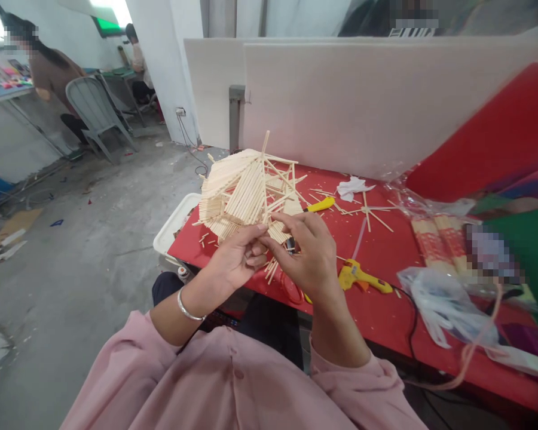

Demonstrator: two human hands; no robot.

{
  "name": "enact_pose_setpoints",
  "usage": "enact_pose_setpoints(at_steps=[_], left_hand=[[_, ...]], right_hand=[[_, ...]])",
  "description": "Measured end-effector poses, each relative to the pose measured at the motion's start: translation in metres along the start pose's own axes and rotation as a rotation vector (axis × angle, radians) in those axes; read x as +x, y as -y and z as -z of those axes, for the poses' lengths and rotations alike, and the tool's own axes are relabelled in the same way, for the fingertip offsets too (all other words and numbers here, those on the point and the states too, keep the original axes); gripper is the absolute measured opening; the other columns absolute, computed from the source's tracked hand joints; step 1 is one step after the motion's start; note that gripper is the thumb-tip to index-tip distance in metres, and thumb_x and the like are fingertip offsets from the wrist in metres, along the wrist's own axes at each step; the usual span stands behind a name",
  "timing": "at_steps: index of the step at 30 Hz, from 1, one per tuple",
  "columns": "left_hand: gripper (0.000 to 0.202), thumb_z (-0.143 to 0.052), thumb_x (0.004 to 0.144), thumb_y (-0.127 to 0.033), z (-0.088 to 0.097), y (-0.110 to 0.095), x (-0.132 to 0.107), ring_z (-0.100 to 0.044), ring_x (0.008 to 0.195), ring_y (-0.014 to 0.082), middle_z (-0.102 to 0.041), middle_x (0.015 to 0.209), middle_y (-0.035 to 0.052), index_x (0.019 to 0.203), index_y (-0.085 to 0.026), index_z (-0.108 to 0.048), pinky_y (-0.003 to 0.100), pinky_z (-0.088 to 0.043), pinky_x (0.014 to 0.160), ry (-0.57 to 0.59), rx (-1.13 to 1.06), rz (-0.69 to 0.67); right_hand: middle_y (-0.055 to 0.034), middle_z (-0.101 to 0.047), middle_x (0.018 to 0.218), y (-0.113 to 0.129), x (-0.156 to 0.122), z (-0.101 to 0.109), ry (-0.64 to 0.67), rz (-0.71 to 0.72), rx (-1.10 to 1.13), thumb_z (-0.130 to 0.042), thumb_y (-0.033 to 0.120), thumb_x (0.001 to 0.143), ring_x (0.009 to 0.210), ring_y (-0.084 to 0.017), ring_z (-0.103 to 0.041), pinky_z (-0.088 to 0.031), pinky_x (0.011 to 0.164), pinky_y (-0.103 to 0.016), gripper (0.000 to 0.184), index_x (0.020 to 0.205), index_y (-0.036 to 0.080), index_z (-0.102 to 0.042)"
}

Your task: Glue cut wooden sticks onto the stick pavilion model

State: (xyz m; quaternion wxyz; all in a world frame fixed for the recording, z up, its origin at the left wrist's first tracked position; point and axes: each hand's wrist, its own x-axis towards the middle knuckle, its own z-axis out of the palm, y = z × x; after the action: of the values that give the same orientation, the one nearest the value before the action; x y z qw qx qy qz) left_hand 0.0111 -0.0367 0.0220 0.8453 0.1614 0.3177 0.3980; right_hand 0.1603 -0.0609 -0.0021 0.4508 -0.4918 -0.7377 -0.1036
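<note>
left hand (235, 263) and right hand (311, 257) pinching the lower edge of a wooden stick model (246, 194), above a red table (376, 251), yellow glue gun (358, 276) just beside the right hand

Glue gun (358, 276) and plastic bags (439, 301) crowd the table's (376, 251) right; its middle lies open.

A pale tan stick model (246, 191) is standing out against a bright red tabletop (376, 251). A yellow glue gun (358, 276), a yellow-handled knife (320, 205) and red-handled scissors (291, 289) are showing. The person is wearing pink sleeves (233, 382) and a silver bangle (186, 310). White boards (341, 101), a red sheet (488, 137) and a green sheet (529, 251) are showing behind.
</note>
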Motion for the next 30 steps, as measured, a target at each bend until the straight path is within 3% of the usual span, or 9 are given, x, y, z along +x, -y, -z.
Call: enact_pose_setpoints(at_steps=[6, 16, 30], left_hand=[[0.018, -0.074, 0.075, -0.011, 0.001, -0.005, 0.007, -0.039, 0.04, -0.0001, -0.055, 0.058, -0.0027, 0.066, -0.011, -0.059, 0.013, -0.022, 0.035, -0.071, -0.003, -0.058], [0.023, -0.076, 0.075, -0.016, -0.003, -0.009, 0.009, -0.034, 0.042, -0.0006, -0.05, 0.061, -0.0046, 0.067, -0.013, -0.055, 0.013, -0.021, 0.035, -0.034, 0.053, -0.074], [0.017, -0.074, 0.072, -0.021, 0.002, -0.011, 0.01, -0.038, 0.041, 0.0002, -0.059, 0.065, -0.002, 0.071, -0.012, -0.059, 0.013, -0.023, 0.035, -0.005, 0.067, -0.104]], right_hand=[[-0.0055, -0.065, 0.09, -0.002, -0.005, -0.001, 0.0, -0.019, 0.031, -0.068, 0.033, 0.09, 0.083, -0.019, -0.061, -0.05, 0.071, -0.033, 0.035, 0.124, 0.024, -0.067], [-0.0044, -0.062, 0.091, -0.002, 0.0, -0.006, 0.013, 0.051, -0.004, -0.054, 0.012, 0.088, 0.085, -0.019, -0.058, -0.05, 0.078, -0.035, 0.049, 0.133, 0.027, -0.063], [-0.0058, -0.06, 0.092, -0.002, 0.004, -0.009, 0.007, 0.103, -0.164, -0.053, 0.013, 0.087, 0.085, -0.02, -0.05, -0.047, 0.073, -0.034, 0.046, 0.129, 0.026, -0.065]])
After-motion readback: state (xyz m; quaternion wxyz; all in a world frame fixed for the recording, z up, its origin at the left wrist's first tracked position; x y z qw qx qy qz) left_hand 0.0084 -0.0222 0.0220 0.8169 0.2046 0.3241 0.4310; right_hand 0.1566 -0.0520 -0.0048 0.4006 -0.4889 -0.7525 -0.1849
